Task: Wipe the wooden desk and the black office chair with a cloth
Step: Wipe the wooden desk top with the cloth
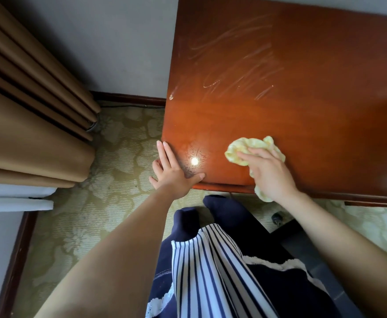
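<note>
Two flat hands meet the wooden desk: left hand braced, fingers straight, on its near corner; right hand pressing the yellow cloth at 3 o'clock of it. Firm overlapping strokes toward the smear streaks at 12 o'clock should serve best.

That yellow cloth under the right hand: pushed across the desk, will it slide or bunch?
Probably floppy: the yellow cloth lies crumpled, one end drooping over the desk edge. Likely slides easily: the top looks glossy; it may bunch ahead of the right hand.
</note>
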`<state>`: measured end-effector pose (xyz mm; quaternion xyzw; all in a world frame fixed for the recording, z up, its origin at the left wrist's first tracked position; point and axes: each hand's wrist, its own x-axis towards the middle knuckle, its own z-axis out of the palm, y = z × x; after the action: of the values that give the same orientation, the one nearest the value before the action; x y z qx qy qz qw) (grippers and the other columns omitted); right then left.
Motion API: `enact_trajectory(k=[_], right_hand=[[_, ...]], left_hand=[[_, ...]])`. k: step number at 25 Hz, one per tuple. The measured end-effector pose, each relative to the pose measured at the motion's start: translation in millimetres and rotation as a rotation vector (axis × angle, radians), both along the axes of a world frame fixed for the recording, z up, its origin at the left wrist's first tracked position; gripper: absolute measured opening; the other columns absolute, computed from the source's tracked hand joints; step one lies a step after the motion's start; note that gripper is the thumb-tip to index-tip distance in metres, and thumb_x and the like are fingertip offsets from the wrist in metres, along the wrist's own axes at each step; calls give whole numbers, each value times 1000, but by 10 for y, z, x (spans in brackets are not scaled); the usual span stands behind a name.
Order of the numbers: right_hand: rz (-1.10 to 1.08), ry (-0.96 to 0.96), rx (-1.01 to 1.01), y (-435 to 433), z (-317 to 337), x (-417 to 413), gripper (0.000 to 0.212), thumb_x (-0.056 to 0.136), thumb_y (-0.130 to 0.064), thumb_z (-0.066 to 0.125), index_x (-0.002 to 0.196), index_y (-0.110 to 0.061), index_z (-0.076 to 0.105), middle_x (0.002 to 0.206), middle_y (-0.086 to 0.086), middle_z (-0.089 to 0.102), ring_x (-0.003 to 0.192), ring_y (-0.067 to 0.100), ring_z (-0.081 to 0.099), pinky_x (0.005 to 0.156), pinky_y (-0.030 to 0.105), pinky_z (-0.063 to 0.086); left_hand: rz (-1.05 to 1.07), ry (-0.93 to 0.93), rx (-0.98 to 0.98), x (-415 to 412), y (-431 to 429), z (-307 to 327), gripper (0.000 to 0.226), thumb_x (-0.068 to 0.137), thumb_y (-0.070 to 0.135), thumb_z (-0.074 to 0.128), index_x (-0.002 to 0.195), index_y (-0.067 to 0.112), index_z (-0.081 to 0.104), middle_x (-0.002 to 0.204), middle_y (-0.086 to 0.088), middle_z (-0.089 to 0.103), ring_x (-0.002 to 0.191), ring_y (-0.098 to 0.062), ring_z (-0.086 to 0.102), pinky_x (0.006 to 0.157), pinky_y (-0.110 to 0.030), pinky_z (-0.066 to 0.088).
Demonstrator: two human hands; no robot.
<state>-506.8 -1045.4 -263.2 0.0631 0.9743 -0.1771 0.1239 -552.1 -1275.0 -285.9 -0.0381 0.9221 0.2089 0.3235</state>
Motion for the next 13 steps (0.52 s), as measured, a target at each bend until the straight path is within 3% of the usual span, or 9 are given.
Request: enact_trajectory(k=[4,8,13], right_hand=[[-299,77,-64,276,18,-199,45,91,0,49,126,-26,60,136,-1,50,126,26,37,103,31,31],[-474,129,-28,201,-14,-549,47,89,6,47,126,-18,61,133,5,52,123,29,44,99,31,37],[-403,118,-38,-165,-76,-1014,50,90,4,47,132,-22,55,133,4,52,125,24,40,103,29,33]], left_hand=[[-1,12,-18,14,1,1,129,70,76,55,139,18,-37,147,8,-42,142,-32,0,111,-59,15],[-11,111,-41,69,6,12,127,70,77,52,144,13,-29,152,2,-33,144,-30,-8,111,-61,-1],[-140,280,-111,-137,29,22,131,66,77,58,147,9,-19,153,-10,-30,141,-31,-25,112,-56,-6]])
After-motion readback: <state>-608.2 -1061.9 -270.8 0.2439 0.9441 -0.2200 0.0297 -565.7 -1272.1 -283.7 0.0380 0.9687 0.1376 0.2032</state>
